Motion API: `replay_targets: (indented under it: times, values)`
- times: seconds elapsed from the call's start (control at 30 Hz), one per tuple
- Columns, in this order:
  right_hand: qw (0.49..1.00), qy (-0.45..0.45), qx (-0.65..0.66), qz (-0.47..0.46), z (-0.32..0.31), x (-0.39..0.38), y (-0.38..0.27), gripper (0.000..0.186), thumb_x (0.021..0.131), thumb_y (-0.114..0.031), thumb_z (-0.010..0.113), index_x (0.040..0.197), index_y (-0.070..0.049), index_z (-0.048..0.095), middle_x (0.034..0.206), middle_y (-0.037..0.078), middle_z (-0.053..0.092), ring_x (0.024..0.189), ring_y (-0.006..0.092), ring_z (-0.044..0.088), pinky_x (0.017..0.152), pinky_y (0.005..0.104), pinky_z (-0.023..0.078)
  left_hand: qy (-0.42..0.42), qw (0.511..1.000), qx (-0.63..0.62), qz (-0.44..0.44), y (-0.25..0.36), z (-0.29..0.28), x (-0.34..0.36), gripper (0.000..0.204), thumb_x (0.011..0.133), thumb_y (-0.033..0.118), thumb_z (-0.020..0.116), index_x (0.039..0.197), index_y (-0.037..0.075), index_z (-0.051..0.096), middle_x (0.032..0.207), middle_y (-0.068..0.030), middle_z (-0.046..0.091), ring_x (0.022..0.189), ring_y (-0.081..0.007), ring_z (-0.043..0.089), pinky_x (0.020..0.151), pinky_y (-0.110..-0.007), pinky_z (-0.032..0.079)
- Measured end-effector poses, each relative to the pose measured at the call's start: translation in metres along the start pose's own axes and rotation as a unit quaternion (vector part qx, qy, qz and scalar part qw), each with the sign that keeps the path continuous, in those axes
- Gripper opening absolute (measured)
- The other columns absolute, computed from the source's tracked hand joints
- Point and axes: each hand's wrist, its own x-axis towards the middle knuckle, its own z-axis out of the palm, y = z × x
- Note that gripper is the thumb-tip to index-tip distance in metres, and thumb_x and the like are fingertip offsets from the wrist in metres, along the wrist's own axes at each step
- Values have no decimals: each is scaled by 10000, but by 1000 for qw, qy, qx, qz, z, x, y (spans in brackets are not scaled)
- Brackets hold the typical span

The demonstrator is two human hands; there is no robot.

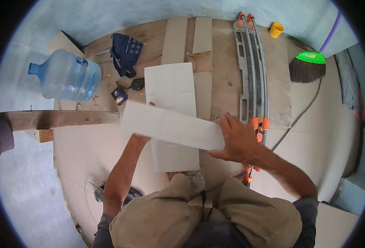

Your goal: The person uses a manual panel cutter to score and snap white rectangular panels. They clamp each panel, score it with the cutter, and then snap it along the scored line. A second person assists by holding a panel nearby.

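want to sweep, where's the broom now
In the head view, the green broom is at upper right, right of the tile cutter and below-right of the yellow cup.

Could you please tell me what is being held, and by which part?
A narrow white panel: right hand at its right end, left hand, mostly hidden, beneath its left part.

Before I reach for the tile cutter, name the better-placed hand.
Probably the right hand: it grips the white strip by its right end, near the tile cutter; the left hand, mostly hidden behind the strip, is farther away.
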Motion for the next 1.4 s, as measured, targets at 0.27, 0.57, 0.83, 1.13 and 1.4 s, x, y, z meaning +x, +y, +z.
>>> replay_targets:
  times: [0.27,0.57,0.83,1.13,1.4]
  values:
    - [974,84,89,189,44,25,-17,821,722,-586,861,1116,52,527,1082,189,578,918,354,686,689,474,564,58,996,-54,29,-3,92,-19,897,986,669,615,1459,-72,434,1342,-212,629,1203,-333,675,1001,-513,598]
    - [954,138,90,250,72,33,-8,819,697,-579,882,1078,47,517,1067,188,580,913,348,681,698,468,563,55,993,-93,48,-23,130,-25,954,965,676,641,1471,-93,390,1375,-239,602,1221,-355,666,1007,-544,595]
    - [953,127,81,263,78,33,-6,785,717,-556,880,1104,20,512,1097,180,576,1004,350,664,699,483,580,48,992,-114,41,-32,135,-27,931,980,675,618,1477,-80,396,1394,-236,598,1250,-363,654,1014,-572,588]
    - [952,199,57,227,82,29,-5,781,694,-574,897,1071,-1,523,1021,157,593,950,325,648,685,449,557,66,987,-135,50,-41,136,-27,941,990,714,553,1506,-53,379,1422,-228,584,1284,-379,629,1058,-574,560]
    - [947,199,83,236,94,28,-4,824,706,-602,895,1106,4,505,1000,191,648,919,355,689,708,462,560,64,985,-149,64,-46,136,-30,916,1025,698,492,1544,-41,341,1489,-226,538,1332,-374,593,1098,-548,530]
